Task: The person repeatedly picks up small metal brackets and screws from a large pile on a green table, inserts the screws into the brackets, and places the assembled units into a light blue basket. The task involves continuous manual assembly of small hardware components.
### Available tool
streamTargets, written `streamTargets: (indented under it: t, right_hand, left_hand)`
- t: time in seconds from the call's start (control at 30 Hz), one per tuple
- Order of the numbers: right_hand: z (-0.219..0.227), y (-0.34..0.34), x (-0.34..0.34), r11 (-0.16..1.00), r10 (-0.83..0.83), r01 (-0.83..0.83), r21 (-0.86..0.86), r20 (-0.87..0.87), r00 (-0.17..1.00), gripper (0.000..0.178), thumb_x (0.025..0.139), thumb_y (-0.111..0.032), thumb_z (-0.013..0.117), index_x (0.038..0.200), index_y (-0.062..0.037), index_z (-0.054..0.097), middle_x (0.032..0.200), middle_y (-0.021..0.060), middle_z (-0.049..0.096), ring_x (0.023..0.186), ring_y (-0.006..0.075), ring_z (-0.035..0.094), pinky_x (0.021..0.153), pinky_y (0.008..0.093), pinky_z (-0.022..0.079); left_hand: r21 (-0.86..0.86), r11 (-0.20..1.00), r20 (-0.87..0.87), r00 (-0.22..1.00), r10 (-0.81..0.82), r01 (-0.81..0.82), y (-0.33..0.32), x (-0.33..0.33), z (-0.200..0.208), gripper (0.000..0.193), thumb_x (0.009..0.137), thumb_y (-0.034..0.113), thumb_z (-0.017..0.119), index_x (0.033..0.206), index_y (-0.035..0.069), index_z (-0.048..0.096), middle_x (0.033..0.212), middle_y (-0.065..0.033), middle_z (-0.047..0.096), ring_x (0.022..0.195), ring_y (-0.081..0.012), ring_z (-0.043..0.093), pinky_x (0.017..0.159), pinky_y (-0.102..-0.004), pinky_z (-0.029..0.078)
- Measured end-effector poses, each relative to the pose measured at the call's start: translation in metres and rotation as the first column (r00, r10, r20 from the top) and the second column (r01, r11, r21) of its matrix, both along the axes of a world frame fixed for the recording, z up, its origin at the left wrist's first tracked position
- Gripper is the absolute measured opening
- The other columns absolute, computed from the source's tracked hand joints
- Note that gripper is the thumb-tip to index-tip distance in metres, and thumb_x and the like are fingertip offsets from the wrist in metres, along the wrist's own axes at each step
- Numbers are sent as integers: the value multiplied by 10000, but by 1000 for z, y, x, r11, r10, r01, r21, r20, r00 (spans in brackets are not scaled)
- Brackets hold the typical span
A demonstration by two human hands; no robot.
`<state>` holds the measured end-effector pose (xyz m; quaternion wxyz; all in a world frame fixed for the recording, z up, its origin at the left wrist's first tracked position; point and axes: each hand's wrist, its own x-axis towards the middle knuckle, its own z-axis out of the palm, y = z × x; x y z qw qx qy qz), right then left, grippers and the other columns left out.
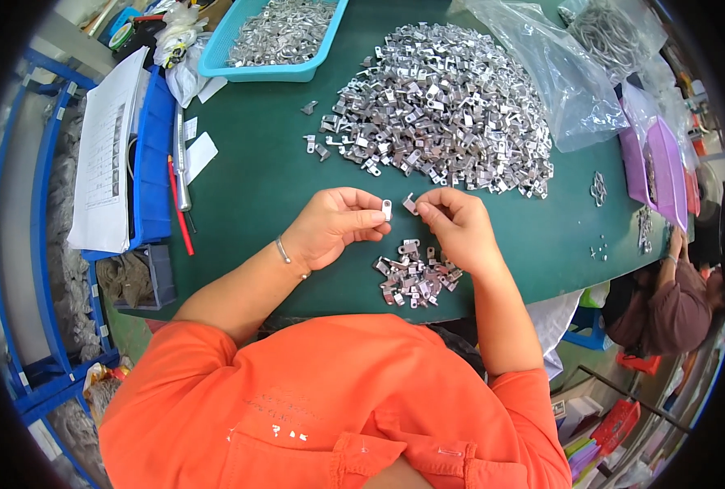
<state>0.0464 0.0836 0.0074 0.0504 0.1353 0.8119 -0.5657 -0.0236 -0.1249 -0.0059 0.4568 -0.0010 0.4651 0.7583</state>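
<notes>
Between thumb and fingers my left hand (340, 222) pinches a small metal bracket (387, 210) with a slotted hole. Close beside it, my right hand (459, 224) grips another small metal bracket (410, 204), tilted, with a bent end. The two brackets are a little apart. Beyond my hands spreads a large heap of the same silvery brackets (452, 106) on the green tabletop (248, 179). A smaller pile of brackets (418, 277) lies just in front of me, below my right hand. A few loose brackets (318, 148) sit left of the heap.
A turquoise basket (261, 73) of metal parts stands at the far left. A blue bin (155, 155) with papers and a red pen (180, 208) edge the table's left. Clear plastic bags (562, 81) and a purple basket (658, 167) lie right. Another person (680, 306) is at the right.
</notes>
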Motion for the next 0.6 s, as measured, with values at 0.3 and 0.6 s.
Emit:
streamTargets:
  t: [0.3, 0.6]
  right_hand:
    - [11, 16, 18, 866, 466, -349, 358, -320, 825, 69, 788, 6, 659, 853, 4, 633, 1048, 113, 673, 962, 328, 612, 825, 387, 500]
    - [12, -3, -4, 953, 271, -197, 232, -358, 893, 91, 811, -3, 654, 901, -9, 643, 831, 140, 645, 764, 305, 640, 670, 360, 516]
  left_hand:
    - [-291, 956, -908, 306, -287, 36, 8, 29, 10, 112, 805, 10, 672, 914, 34, 677, 958, -84, 622, 757, -205, 620, 658, -303, 508]
    - [-291, 803, -904, -126, -409, -520, 16, -32, -6, 208, 756, -61, 643, 954, -7, 611, 945, -125, 557, 827, -317, 585, 722, -373, 495]
